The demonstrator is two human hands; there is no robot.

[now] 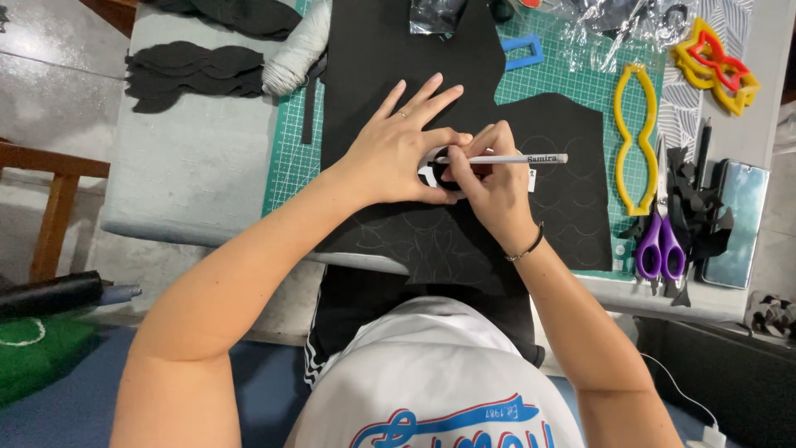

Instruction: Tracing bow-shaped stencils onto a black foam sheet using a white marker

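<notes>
Black cut-out shapes [195, 73] lie near the counter's far left edge. The left hand [398, 149], fingers spread, presses a white template [431, 170] onto black sheet [414, 99] at the counter's middle. The right hand [489, 178] has its grip clamped on a white pencil [518, 158] against the template. Purple scissors [661, 249] lie near the right edge.

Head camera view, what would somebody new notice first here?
At centre, the left hand presses a small ring template onto a black sheet while the right hand traces it with a white pencil. To the right on the green cutting mat lie a yellow template and purple scissors.
</notes>
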